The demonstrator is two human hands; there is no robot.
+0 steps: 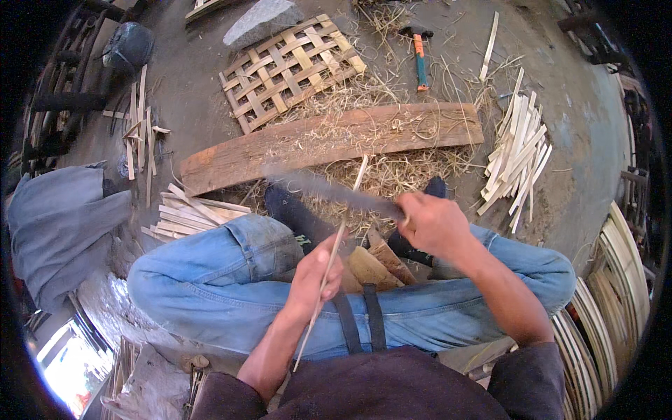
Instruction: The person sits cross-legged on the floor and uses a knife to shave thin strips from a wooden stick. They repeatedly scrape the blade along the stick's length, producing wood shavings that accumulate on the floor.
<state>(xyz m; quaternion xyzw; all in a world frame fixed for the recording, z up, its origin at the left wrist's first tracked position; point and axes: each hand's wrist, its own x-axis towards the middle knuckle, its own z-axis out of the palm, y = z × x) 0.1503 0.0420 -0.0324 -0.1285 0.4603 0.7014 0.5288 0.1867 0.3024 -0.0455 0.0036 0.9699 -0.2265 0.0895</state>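
My left hand [313, 280] is closed round a thin pale strip of wood or bamboo [339, 234], which slants from near my shirt up toward the plank. In my right fist [435, 225] is the handle of a knife [318, 187]; its long blade, smeared by motion, points left and crosses the upper part of the strip. Whether the edge touches the strip, I cannot tell. Between my folded legs, behind the hands, some wooden pieces [381, 259] stand beside two dark straps [373, 318]. A heavy wooden plank [336, 142] lies across the floor in front of my feet.
Curly shavings [406, 168] surround the plank. Cut strips are piled at right [516, 150] and by my left knee [185, 218]. Farther off are a woven slat panel [290, 66], a stone [261, 22] and a hammer [420, 61]. Grey cloth [63, 231] lies at left; long slats [595, 336] stack at right.
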